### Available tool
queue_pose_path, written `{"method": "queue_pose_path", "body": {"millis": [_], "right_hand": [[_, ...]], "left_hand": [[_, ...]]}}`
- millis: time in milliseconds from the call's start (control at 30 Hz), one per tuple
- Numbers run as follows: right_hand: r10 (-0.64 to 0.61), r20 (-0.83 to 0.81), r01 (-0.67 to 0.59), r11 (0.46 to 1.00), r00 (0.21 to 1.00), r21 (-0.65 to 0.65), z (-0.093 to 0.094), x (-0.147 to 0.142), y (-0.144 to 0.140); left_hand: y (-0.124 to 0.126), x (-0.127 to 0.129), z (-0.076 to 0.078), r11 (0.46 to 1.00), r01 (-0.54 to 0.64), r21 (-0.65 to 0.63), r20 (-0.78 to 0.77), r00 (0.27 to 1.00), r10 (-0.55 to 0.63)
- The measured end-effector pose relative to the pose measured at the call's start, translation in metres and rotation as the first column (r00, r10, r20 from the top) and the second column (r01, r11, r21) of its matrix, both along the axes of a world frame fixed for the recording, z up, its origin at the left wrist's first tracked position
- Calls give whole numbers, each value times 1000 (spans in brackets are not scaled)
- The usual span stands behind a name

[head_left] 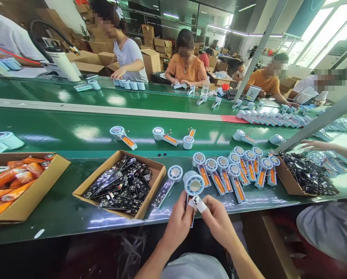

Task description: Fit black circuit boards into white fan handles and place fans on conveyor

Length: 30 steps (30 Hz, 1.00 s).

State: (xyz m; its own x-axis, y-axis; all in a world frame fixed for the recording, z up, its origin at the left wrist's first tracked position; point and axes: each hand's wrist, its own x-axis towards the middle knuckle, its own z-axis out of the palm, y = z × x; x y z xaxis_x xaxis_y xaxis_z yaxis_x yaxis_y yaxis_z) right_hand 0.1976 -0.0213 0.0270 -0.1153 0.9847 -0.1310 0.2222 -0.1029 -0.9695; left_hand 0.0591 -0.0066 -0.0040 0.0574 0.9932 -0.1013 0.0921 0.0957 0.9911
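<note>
My left hand (177, 219) is closed around the handle of a light blue fan-like housing (194, 183), held over the bench's front edge with its round slotted head up. Orange shows inside the handle. White covering wraps both thumb tips. My right hand (219, 219) pinches at the housing's neck, where a small shiny dark bit shows between the thumbs; I cannot make out what it is. Just left lies a similar housing (175, 173) with a black circuit board along its handle. To the right, several housings (222, 162) with orange cells and thin wires lie grouped.
A cardboard tray of black circuit boards (124, 186) stands left, another tray of boards (305, 174) right. Orange wrapped cells (13, 182) fill a box at far left. Housings (164, 135) lie along the green belt (60, 128). A slanted metal post (318, 122) rises at right; co-workers sit opposite and beside me.
</note>
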Motion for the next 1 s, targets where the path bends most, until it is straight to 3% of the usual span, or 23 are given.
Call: {"method": "queue_pose_path", "body": {"millis": [100, 200, 333, 433, 567, 667, 733, 800, 867, 933, 1000], "right_hand": [[-69, 191, 32, 981, 979, 191, -3, -2, -13], [-168, 302, 40, 921, 938, 387, -14, -7, -21], [-285, 358, 70, 858, 889, 508, -25, -11, -17], [-313, 489, 5, 847, 814, 532, -28, -16, -11], [-294, 758, -159, 873, 583, 461, -27, -26, -11], [-238, 878, -243, 901, 415, 359, -26, -32, -13], [-229, 907, -269, 903, 355, 334, -27, -35, -12], [-256, 900, -283, 888, 352, 363, -30, -36, -8], [-273, 875, -287, 870, 399, 402, -34, -34, -3], [-258, 851, -266, 873, 457, 408, -38, -30, 1], [-252, 835, -219, 892, 489, 397, -41, -26, 4]], "left_hand": [[0, 3, -10, 992, -125, -16, -91, 988, 123], [4, 3, -11, 988, -150, -34, -75, 986, 148], [11, -1, -5, 990, -24, -136, 214, 976, 53], [9, 2, -3, 990, -8, -140, 294, 955, 50], [5, 12, -7, 982, -166, -96, 128, 976, 177], [6, 16, -7, 975, -201, -93, 98, 973, 210], [9, 15, -6, 975, -181, -128, 89, 977, 193], [13, 12, -3, 977, -119, -176, 78, 988, 135], [18, 5, 1, 983, -58, -176, 36, 997, 65], [22, -6, 5, 997, 4, -83, -62, 998, -9], [25, -20, 5, 995, 29, 90, -240, 971, -7]]}}
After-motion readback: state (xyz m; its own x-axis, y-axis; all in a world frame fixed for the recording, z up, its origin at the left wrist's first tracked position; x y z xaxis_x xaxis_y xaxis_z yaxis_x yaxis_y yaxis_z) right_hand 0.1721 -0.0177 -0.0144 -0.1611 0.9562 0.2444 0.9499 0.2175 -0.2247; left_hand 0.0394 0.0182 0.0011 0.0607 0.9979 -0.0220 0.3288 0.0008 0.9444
